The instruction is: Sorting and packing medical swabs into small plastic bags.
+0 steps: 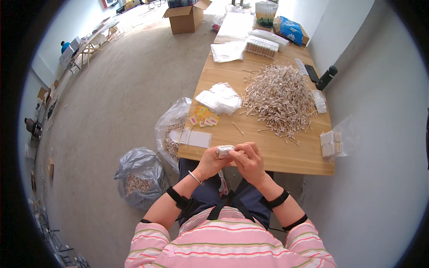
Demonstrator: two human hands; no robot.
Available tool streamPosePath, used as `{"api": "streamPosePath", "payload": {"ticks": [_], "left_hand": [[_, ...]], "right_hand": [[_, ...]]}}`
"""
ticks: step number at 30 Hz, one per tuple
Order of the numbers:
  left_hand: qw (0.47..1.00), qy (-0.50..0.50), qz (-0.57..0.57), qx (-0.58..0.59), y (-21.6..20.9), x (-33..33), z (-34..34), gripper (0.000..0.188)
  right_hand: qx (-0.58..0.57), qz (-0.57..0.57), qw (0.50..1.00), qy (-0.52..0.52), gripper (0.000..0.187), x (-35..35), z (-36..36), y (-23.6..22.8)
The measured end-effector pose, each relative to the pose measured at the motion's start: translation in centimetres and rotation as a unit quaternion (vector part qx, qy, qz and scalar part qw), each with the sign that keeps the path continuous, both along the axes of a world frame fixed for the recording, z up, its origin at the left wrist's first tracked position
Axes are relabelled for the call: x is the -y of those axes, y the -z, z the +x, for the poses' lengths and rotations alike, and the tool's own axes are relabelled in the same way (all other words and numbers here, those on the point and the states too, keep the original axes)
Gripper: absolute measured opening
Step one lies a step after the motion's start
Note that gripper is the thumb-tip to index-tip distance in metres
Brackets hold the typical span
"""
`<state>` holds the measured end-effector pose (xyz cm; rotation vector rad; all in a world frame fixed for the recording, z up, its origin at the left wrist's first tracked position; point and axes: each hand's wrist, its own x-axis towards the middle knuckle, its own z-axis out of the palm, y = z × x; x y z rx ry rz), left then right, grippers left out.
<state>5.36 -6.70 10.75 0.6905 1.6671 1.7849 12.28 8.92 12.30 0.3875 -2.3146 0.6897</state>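
Note:
My left hand (209,163) is closed around a small bundle of cotton swabs (225,150), whose white tips point up; a clear wrapping seems to cover it. The fingers of my right hand (251,164) pinch at the bundle's right side. Both hands are just over the near edge of the wooden table (263,157). Beyond them a single cotton swab (238,128) lies on the wood. A large heap of loose cotton swabs (279,98) spreads farther back. To its left are clear plastic sleeves (221,98) and several yellow and white cards (203,117).
A clear bag with swab bundles (331,144) is at the right edge. A black bottle (326,77) and a phone (311,73) are by the wall. Packed swabs (262,47) stand farther back. A grey bag (140,172) and clear bag (172,120) are on the floor, left.

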Motion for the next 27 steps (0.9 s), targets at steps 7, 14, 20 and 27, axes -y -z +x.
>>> {"api": "streamPosePath", "payload": {"ticks": [7,14,20,27], "left_hand": [[0.998,-0.021,-0.035,-0.039,1.3,0.2,-0.4,0.013],[0.994,-0.045,-0.065,-0.078,0.2,-0.1,0.1,0.015],[0.997,-0.038,-0.040,-0.057,1.1,0.1,-0.1,0.014],[0.992,-0.014,-0.074,-0.098,1.4,0.4,-0.3,0.012]], "right_hand": [[0.037,-0.098,0.994,-0.016,0.025,0.1,-0.3,-0.1],[-0.008,0.009,1.000,0.004,0.029,-0.3,-0.3,0.2],[0.000,0.034,0.999,-0.018,0.029,0.0,-0.3,-0.1],[0.078,-0.119,0.990,0.011,0.013,0.7,-1.2,-1.7]]}}
